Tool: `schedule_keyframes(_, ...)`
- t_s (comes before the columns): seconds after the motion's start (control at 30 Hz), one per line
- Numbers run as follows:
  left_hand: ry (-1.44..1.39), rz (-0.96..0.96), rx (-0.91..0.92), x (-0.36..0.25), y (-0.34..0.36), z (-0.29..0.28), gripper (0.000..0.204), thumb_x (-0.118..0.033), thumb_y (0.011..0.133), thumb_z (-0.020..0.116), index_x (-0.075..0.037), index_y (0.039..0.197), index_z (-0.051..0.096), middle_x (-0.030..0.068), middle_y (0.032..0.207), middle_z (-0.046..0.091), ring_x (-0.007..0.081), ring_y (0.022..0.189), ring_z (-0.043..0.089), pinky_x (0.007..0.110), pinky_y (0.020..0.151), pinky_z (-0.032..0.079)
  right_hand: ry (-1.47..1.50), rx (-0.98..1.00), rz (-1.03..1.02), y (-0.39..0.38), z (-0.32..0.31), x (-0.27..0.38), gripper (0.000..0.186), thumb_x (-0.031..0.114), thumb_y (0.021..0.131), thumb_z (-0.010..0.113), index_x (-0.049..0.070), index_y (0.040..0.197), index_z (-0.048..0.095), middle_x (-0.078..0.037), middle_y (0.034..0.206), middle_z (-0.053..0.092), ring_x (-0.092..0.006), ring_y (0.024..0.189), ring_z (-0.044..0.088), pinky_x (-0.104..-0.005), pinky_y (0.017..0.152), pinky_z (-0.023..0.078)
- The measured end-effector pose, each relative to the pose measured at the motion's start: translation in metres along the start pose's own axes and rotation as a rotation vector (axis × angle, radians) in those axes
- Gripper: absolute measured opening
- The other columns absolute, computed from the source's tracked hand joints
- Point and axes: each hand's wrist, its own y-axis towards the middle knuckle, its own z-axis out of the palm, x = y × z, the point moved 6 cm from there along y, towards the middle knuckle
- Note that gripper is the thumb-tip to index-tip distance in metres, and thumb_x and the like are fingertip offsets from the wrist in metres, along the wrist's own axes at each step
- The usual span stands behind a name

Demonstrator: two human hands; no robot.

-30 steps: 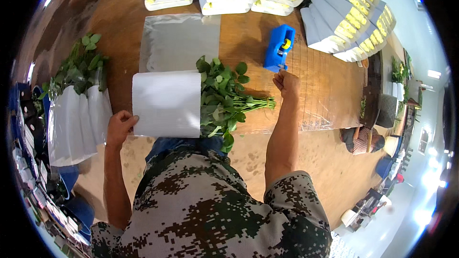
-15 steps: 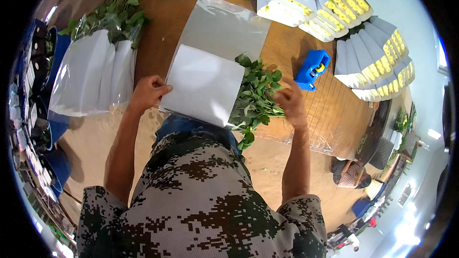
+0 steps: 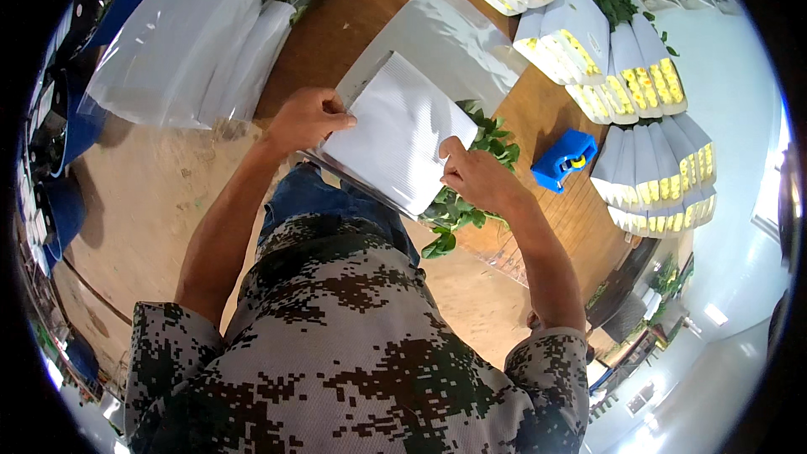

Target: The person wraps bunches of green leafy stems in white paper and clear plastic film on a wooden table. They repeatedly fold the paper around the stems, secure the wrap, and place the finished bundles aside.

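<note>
A white corrugated cardboard sheet point(image 3: 397, 130) lies at the near edge of the table, on a clear plastic sheet point(image 3: 461, 34) that spreads out beyond it. Green leafy stems point(image 3: 458, 212) stick out from under the cardboard's right side; whatever else lies beneath is hidden. My left hand point(image 3: 307, 120) pinches the left edge of the cardboard between thumb and fingers. On the opposite edge, over the leaves, my right hand point(image 3: 479, 175) is closed with bent fingers on the cardboard.
A blue tape dispenser point(image 3: 563, 160) stands to the right on the wooden table point(image 3: 370, 8). Wrapped bunches with yellow flowers point(image 3: 651, 172) are stacked at the far right. White cardboard sleeves in clear plastic point(image 3: 181, 50) lie at left, near blue bins point(image 3: 63, 210).
My right hand has come left from the leaves onto the cardboard's right edge. My left hand keeps hold of the left edge. The whole view has turned somewhat.
</note>
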Motion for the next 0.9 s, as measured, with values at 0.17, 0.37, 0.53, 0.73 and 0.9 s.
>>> schedule_keyframes(0.17, -0.009, -0.048, 0.007, 0.003, 0.001, 0.001, 0.027, -0.024, 0.078, 0.075, 0.001, 0.082, 0.067, 0.0104, 0.072, 0.066, 0.016, 0.062, 0.06, 0.032, 0.06, 0.047, -0.168, 0.062, 0.075, 0.026, 0.003, -0.022, 0.037, 0.013, 0.086, 0.067, 0.006, 0.106, 0.036, -0.019, 0.079, 0.066, -0.041, 0.081, 0.064, -0.0484, 0.067, 0.047)
schedule_keyframes(0.37, 0.019, -0.055, 0.015, 0.003, 0.004, 0.002, 0.027, -0.023, 0.076, 0.076, 0.002, 0.084, 0.069, 0.0135, 0.075, 0.069, 0.0192, 0.064, 0.062, 0.032, 0.063, 0.049, -0.214, -0.027, 0.016, 0.033, -0.003, -0.031, 0.042, 0.022, 0.083, 0.072, 0.005, 0.101, 0.039, -0.023, 0.078, 0.064, -0.0441, 0.078, 0.064, -0.0512, 0.066, 0.05)
schedule_keyframes(0.53, 0.077, -0.019, 0.011, -0.006, 0.004, 0.002, 0.024, -0.021, 0.079, 0.075, 0.0, 0.08, 0.064, 0.0065, 0.066, 0.061, 0.0122, 0.057, 0.056, 0.03, 0.053, 0.044, -0.299, -0.172, 0.16, 0.025, -0.028, -0.047, 0.048, 0.031, 0.077, 0.077, 0.003, 0.103, 0.047, -0.02, 0.083, 0.067, -0.0408, 0.081, 0.066, -0.048, 0.067, 0.05)
schedule_keyframes(0.73, 0.044, -0.129, 0.03, 0.007, 0.005, 0.001, 0.024, -0.02, 0.076, 0.077, 0.001, 0.084, 0.068, 0.0114, 0.075, 0.067, 0.0168, 0.063, 0.061, 0.031, 0.059, 0.048, -0.151, -0.978, 0.36, -0.038, -0.066, -0.055, 0.048, 0.03, 0.078, 0.077, 0.004, 0.113, 0.058, -0.016, 0.096, 0.065, -0.0364, 0.089, 0.061, -0.0442, 0.077, 0.05)
schedule_keyframes(0.9, 0.074, -0.115, 0.048, 0.003, 0.006, -0.001, 0.021, -0.016, 0.079, 0.077, 0.0, 0.08, 0.063, 0.0068, 0.068, 0.062, 0.0118, 0.057, 0.055, 0.029, 0.051, 0.044, -0.141, -0.788, 0.057, -0.019, 0.024, 0.056, 0.063, 0.043, 0.076, 0.076, 0.007, 0.123, 0.055, -0.016, 0.131, 0.049, -0.0354, 0.121, 0.046, -0.0522, 0.102, 0.037)
